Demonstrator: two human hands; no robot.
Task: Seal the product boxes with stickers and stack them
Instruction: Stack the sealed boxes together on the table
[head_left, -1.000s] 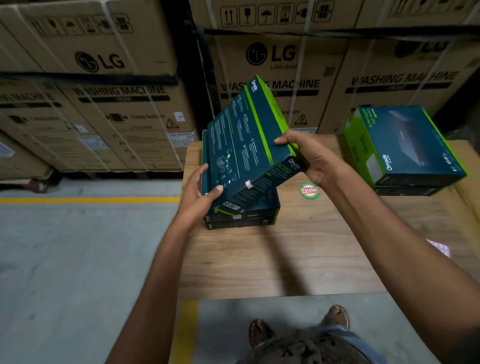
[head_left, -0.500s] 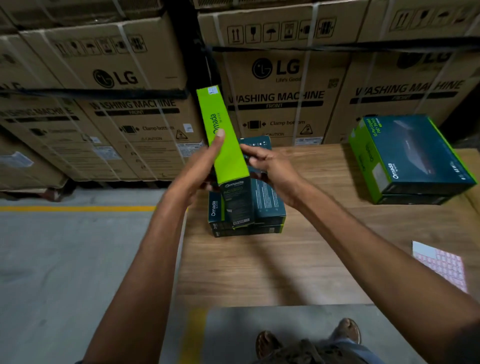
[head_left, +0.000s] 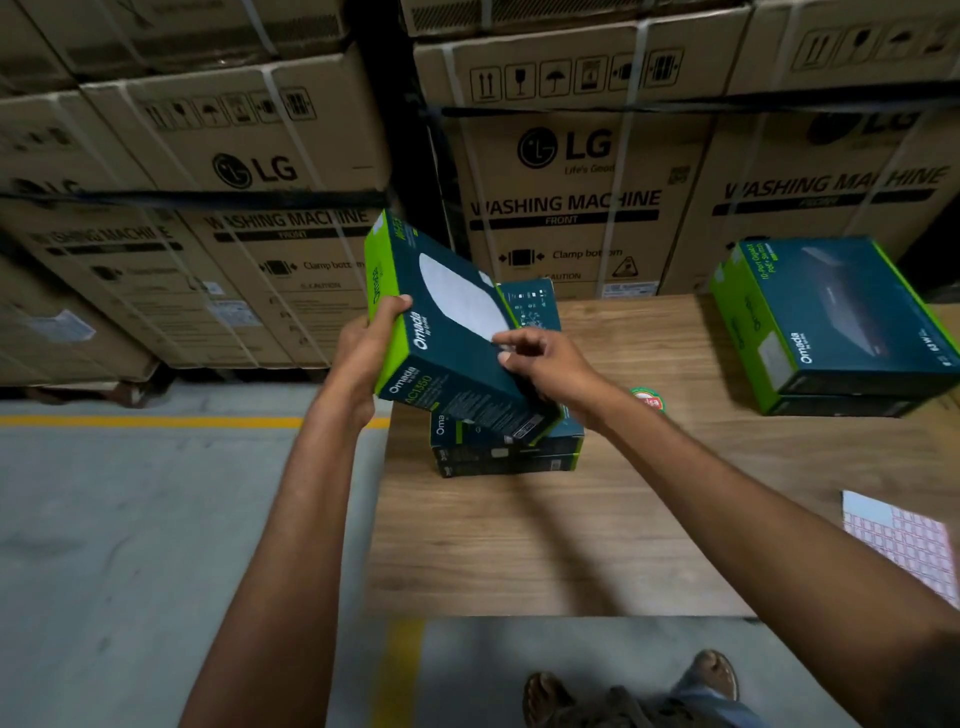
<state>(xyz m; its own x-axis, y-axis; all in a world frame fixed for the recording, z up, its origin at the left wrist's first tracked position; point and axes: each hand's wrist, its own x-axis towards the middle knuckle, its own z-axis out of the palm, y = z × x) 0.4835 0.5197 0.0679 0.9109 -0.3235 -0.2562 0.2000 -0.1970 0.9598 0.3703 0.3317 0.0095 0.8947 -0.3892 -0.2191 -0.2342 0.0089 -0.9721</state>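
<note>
A dark teal and green Omada box (head_left: 441, 332) is tilted in the air above a low stack of like boxes (head_left: 509, 452) on the wooden table (head_left: 545, 545). Its front face with a white round device picture points up toward me. My left hand (head_left: 366, 348) grips its green left edge, thumb on the top face. My right hand (head_left: 545, 364) holds its right side, with the index finger stretched across the face. A sheet of small pink stickers (head_left: 914, 540) lies at the table's right edge. Another pair of larger Omada boxes (head_left: 836, 322) is stacked at the far right.
A round green and red sticker (head_left: 649, 400) lies on the table by my right wrist. Large LG washing machine cartons (head_left: 582, 171) form a wall behind the table. Grey floor with a yellow line (head_left: 156, 421) lies to the left. My feet (head_left: 623, 691) stand at the table's near edge.
The held box has turned over: a second ago its printed back showed, then its green edge, now its front face. Both hands shifted their hold as it turned.
</note>
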